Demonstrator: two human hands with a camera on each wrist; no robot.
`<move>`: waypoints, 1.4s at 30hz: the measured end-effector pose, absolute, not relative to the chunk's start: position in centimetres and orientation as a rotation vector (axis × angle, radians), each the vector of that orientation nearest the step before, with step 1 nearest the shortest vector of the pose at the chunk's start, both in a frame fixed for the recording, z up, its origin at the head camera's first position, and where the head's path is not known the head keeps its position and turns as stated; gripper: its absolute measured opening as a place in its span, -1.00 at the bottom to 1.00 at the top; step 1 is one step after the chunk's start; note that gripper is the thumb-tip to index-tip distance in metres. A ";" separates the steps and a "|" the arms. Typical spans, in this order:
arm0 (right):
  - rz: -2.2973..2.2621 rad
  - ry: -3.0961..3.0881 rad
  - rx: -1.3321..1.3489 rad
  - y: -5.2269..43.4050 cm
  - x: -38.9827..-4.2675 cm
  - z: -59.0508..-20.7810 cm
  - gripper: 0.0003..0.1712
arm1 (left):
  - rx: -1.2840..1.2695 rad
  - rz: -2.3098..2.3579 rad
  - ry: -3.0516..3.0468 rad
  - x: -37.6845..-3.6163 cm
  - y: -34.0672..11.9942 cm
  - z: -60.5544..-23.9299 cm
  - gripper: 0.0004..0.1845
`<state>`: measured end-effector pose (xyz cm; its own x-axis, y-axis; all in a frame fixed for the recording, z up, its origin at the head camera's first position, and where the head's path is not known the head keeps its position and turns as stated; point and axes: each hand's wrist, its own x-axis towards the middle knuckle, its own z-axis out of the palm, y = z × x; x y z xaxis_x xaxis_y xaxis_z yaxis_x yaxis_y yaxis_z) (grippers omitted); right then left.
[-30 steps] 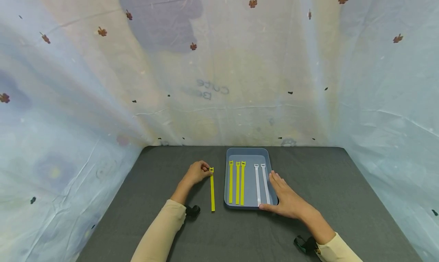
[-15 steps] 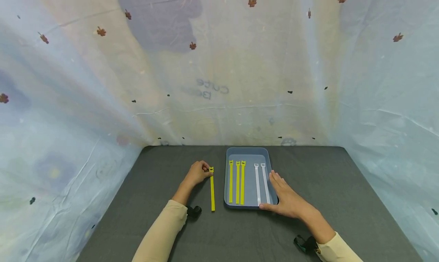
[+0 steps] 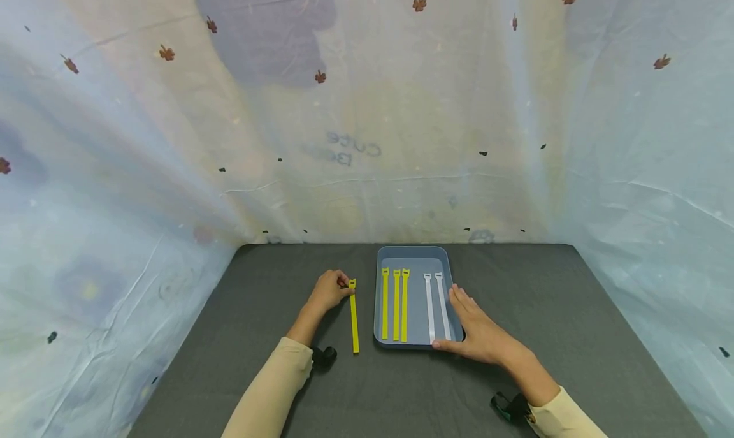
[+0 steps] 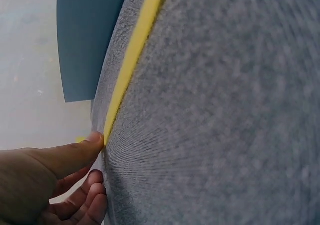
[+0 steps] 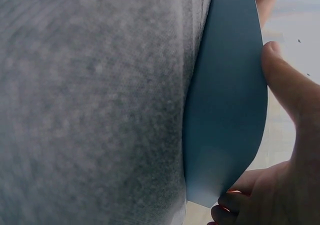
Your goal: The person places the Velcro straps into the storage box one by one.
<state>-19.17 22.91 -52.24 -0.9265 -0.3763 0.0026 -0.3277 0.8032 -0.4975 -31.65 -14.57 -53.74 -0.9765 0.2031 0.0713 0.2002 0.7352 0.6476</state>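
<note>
My left hand point(image 3: 329, 289) pinches the slotted head end of a yellow cable tie point(image 3: 355, 323) lying along the dark cloth left of the tray. In the left wrist view, the thumb of that hand point(image 4: 55, 170) presses the end of the tie point(image 4: 131, 60). A blue-grey tray point(image 3: 417, 310) holds three yellow cable ties point(image 3: 396, 307) side by side on its left and two white cable ties point(image 3: 429, 310) on its right. My right hand point(image 3: 482, 336) rests against the tray's right front corner, fingers extended along the side. The right wrist view shows the thumb at the rim of the tray point(image 5: 225, 85).
Dark grey cloth point(image 3: 539, 298) covers the table. Pale printed sheeting point(image 3: 367, 208) hangs behind it and down both sides. A black band point(image 3: 324, 357) is on the left wrist, and another dark band point(image 3: 510, 408) on the right.
</note>
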 end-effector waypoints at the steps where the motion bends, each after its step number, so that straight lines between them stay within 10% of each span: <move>1: -0.776 2.890 -0.568 22.9 -19.2 -52.2 0.53 | 0.341 1.090 2.924 -31.6 -14.6 -53.8 -0.83; 42: -0.771 2.906 -0.597 22.9 -19.3 -52.3 0.52 | 0.322 1.572 2.552 -30.5 -15.1 -51.0 -0.85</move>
